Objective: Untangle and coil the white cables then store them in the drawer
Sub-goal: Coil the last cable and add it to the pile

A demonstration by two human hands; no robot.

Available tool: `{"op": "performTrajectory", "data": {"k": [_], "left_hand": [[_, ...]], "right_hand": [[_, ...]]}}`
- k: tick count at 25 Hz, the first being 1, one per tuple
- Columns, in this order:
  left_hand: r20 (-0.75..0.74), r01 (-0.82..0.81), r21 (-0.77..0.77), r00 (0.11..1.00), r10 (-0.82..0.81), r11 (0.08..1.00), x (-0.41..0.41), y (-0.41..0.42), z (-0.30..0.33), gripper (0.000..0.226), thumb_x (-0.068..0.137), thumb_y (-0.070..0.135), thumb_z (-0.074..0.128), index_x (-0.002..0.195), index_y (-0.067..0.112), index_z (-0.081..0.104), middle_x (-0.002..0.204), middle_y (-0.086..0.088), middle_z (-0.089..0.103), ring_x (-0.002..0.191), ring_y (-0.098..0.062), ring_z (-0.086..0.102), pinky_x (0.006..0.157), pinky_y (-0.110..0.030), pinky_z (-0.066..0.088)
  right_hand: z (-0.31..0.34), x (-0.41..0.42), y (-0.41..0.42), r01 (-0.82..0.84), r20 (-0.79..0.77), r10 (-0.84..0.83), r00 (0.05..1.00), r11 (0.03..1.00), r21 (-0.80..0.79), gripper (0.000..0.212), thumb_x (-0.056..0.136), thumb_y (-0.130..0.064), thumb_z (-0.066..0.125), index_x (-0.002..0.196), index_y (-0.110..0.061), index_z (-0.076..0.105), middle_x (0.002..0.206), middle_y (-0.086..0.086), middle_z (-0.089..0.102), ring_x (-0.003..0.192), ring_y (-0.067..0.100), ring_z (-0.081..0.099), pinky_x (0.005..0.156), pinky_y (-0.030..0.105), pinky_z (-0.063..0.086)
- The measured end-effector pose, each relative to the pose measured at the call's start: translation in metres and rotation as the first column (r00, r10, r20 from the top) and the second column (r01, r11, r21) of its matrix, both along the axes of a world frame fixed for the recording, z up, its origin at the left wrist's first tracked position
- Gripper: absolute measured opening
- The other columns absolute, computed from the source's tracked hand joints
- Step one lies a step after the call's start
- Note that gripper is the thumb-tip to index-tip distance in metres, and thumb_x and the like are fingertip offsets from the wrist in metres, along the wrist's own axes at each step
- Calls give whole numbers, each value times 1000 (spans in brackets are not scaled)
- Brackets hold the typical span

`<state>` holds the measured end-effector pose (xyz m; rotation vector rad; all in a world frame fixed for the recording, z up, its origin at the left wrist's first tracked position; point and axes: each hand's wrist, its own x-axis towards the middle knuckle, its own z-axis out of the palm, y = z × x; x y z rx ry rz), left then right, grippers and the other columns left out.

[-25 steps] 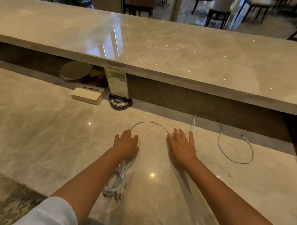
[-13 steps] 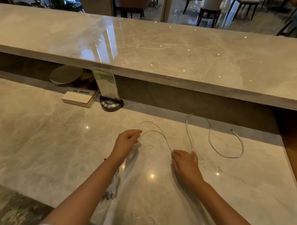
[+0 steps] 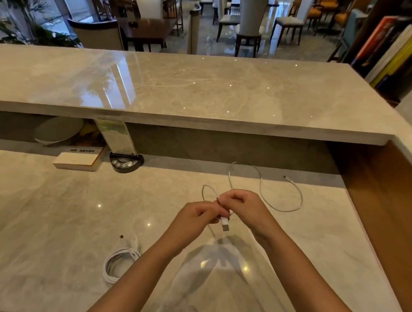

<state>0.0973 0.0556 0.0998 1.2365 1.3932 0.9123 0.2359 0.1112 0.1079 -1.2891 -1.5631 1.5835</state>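
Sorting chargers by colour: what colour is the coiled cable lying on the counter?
White, seen in the head view: the coiled cable lies beside the left forearm.

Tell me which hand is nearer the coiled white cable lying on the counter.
Left. The left hand is above and right of the coiled cable; the right hand sits farther right.

Coiled cable [image 3: 119,261] lies on counter [image 3: 44,219], left of loose cable [image 3: 281,201].

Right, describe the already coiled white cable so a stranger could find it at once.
Start at the lower marble counter, under the raised ledge. Beside the person's left forearm, nearest the viewer, lies the coiled cable. Unlike the loose cable that both hands are working on, it is wound into a tight bundle of loops, with one small plug poking out.
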Motion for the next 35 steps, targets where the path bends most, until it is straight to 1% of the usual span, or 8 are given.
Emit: {"op": "performTrajectory", "data": {"k": [6,8,13,21,24,29,32,35], "left_hand": [[-490,110,476,857,160,872,-18,2,9,29,91,25,51,119,29,56,118,19,53,108,7,49,93,-12,40],[-551,180,407,831,83,895,-18,12,15,37,92,29,53,129,32,47,125,23,43,115,8,40,95,-6,28],[-289,96,287,957,-10,953,-21,24,22,20,93,18,51,81,24,66,73,7,67,76,-6,62,74,-16,48],[-321,310,136,912,-254,941,-29,17,20,25,95,13,47,83,22,67,74,3,66,76,-11,63,79,-25,52],[-170,229,120,964,-207,966,-28,11,23,26,92,9,51,87,26,71,80,3,70,83,-12,65,79,-18,52],[87,-103,210,992,87,972,-14,18,30,21,86,7,60,89,23,73,75,3,75,74,-13,70,70,-20,55],[-244,41,312,969,38,949,-4,21,19,14,84,11,66,92,19,74,81,9,71,71,-1,65,65,-11,50],[-456,281,258,879,-139,924,5,16,6,16,88,17,61,97,18,75,86,12,67,71,7,59,67,-11,48]], "right_hand": [[17,16,-5,27,86,-39,996,990,135,9,87,-10,60,83,-6,67,75,2,69,71,11,64,69,31,54],[31,20,-7,-45,138,12,990,971,235,9,87,-12,60,82,-10,67,73,-2,69,70,9,64,69,29,55],[66,39,-7,-5,182,-113,977,838,545,8,88,-13,59,83,-18,64,73,-8,63,70,3,59,64,12,47],[56,86,11,551,-88,-628,773,596,585,7,92,-17,53,92,-16,60,78,-2,59,70,10,55,59,18,46],[41,98,14,556,125,-757,641,570,605,12,92,-18,54,94,-12,64,86,3,63,78,16,57,59,23,45],[15,63,-7,-45,773,-274,572,931,363,18,90,-22,51,90,-16,68,87,4,69,77,21,62,70,35,54],[20,35,-27,-265,704,71,707,949,171,19,87,-22,56,84,-11,71,73,-4,68,70,14,63,67,33,51],[32,29,-29,-258,587,110,802,950,175,19,87,-21,58,75,-14,71,58,-15,57,56,4,53,53,22,41]]}}
